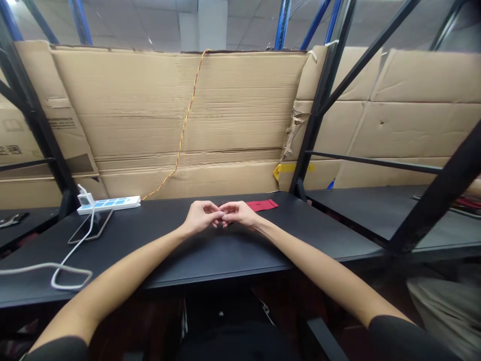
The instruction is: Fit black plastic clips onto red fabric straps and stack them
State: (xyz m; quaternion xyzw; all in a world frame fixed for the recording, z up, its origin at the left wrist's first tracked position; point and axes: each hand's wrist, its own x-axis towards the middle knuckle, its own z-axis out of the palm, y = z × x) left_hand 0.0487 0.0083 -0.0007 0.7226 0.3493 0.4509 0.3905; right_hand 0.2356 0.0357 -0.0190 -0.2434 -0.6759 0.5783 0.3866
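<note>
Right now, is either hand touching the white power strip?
No, the left hand and the right hand meet fingertip to fingertip over the table, while the power strip lies well off to their left.

what the fingers (220, 214) pinch too small to tell, white cable (71, 253) cut off left

You had no text before you that could be read with certainty. The cardboard (240, 115) behind your table carried a small block of dark print on its left flap (62, 123). It ran to several lines, all too blurred to make out. At the lower left, a carton panel (10, 149) bore two large dark characters, partly cut off by the frame edge; they were illegible in this view. Any print on the yellow tag (289, 168) or the red piece (262, 204) was too small to tell.
</note>
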